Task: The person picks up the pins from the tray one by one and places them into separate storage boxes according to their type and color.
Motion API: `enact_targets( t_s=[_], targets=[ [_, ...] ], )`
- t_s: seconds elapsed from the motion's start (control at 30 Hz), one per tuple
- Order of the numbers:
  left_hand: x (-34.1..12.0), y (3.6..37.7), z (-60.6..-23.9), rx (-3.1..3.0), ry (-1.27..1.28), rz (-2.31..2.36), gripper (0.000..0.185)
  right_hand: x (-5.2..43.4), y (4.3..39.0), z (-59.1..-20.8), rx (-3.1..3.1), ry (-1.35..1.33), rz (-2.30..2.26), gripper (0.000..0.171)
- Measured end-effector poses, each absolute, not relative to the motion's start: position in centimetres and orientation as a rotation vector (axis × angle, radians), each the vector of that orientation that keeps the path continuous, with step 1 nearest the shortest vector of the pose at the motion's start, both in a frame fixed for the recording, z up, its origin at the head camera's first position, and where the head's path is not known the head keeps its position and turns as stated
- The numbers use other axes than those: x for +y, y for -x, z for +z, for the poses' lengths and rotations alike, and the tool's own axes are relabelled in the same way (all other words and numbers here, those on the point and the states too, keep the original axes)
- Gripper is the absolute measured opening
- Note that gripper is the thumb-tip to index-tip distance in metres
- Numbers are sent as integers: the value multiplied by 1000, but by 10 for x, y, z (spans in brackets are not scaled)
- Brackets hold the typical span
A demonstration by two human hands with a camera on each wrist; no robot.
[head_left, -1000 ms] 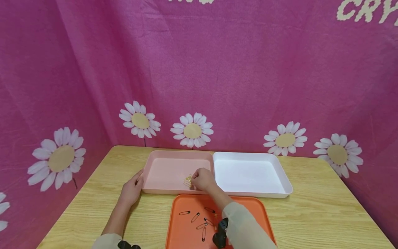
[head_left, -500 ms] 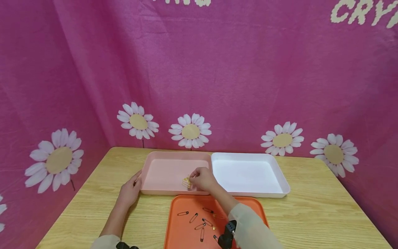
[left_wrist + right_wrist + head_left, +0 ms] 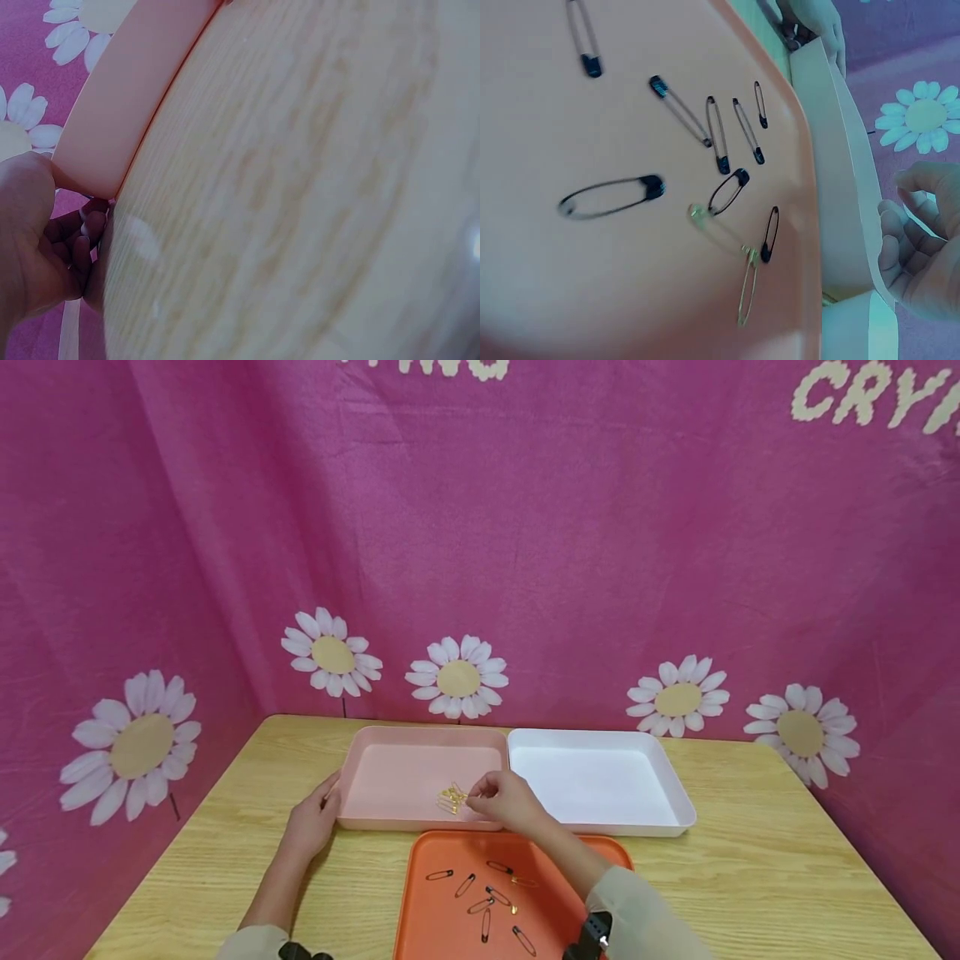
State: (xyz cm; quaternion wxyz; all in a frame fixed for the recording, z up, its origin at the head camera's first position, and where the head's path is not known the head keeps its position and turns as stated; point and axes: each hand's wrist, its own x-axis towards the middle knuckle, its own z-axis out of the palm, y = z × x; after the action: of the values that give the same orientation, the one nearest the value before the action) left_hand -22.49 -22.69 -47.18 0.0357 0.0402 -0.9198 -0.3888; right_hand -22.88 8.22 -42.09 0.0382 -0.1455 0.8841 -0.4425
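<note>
Several gold safety pins (image 3: pixel 452 798) lie in a small heap in the shallow pink tray (image 3: pixel 397 823), near its front right. My right hand (image 3: pixel 510 800) is over that tray's right end, its thumb and forefinger slightly apart right beside the heap. In the right wrist view its other fingers curl loosely, and no pin shows in them. At the pink tray's left end my left hand (image 3: pixel 311 817) holds the wall. The left wrist view has its thumb (image 3: pixel 30 176) by the rim and curled fingers at the lower corner.
An orange tray (image 3: pixel 408 910) sits in front, holding several black safety pins (image 3: pixel 611 196) and gold safety pins (image 3: pixel 748 289). A white tray (image 3: pixel 600 828) adjoins the pink one on the right. Behind the wooden table (image 3: pixel 780 877) hangs a magenta flowered cloth (image 3: pixel 525 543).
My right hand has drawn slightly right from the gold heap, its fingertips parting and more of the pins showing. My left hand stays at the pink tray's end.
</note>
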Motion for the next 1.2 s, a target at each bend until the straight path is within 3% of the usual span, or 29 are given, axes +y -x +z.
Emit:
enact_targets(
  t_s=[1.2],
  targets=[
    [-226, 224, -473, -2810, -108, -1171, 47, 170, 164, -447, 2689, 672, -1012, 4]
  ],
)
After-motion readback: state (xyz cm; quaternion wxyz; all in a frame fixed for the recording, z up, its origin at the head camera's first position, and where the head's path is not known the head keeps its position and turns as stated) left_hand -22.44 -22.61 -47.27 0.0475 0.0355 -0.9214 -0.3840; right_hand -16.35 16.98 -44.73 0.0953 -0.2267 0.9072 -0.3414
